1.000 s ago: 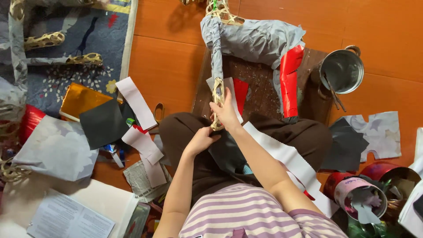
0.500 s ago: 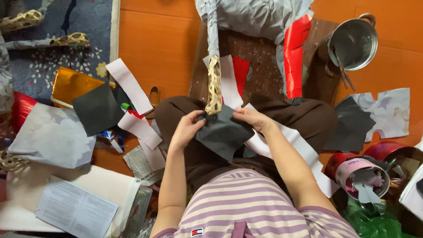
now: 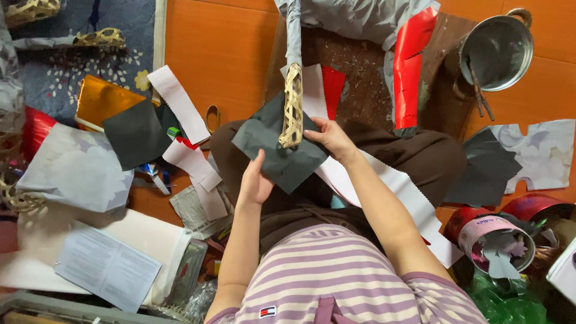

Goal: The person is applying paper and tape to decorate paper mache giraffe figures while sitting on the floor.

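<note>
Bright, even daylight; sharp, soft shadows

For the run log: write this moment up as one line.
left hand: holds dark paper sheet | right hand: grips sheet's far edge | woven stick end: lies over sheet | metal pot: on floor, apart

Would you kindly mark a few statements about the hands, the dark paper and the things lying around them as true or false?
1. Both hands hold a dark grey paper sheet. True: the left hand is at its lower edge, the right hand at its upper right.
2. A woven cane strip lies over the sheet. True.
3. The metal pot stands at the left. False: it is at the upper right.
4. The red glossy sheet is in the left hand. False: it lies apart, above the right hand.
5. A white zigzag-edged strip runs under the right forearm. True.
</note>
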